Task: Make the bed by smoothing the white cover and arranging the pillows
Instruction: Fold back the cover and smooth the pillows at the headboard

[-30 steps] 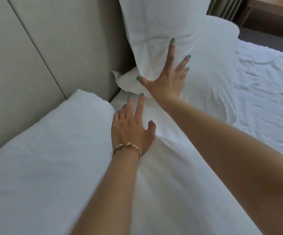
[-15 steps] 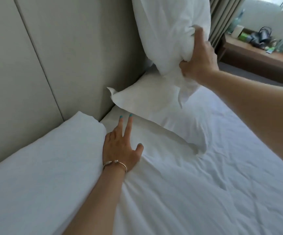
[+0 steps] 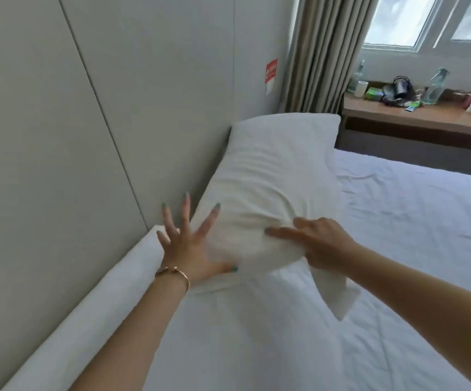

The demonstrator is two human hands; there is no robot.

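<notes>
A white pillow (image 3: 271, 182) lies lengthwise along the grey headboard, on the wrinkled white cover (image 3: 398, 249). My right hand (image 3: 316, 241) grips the pillow's near end, thumb on top and fingers curled into the bunched fabric. My left hand (image 3: 189, 244), wearing a gold bracelet, is spread wide with straight fingers at the pillow's near left corner, its thumb touching the underside edge. A loose flap of the pillowcase (image 3: 338, 297) hangs below my right hand. Any second pillow is hidden under this one.
The padded grey headboard (image 3: 87, 136) runs along the left, with the cover's folded white edge (image 3: 87, 311) against it. A curtain (image 3: 319, 52) hangs at the back. A wooden desk (image 3: 415, 119) with bottles, a cup and clutter stands under the window beyond the bed.
My right hand has brought the lifted pillow down onto the bed by the headboard. My left hand left the cover and spread open against the pillow's near corner.
</notes>
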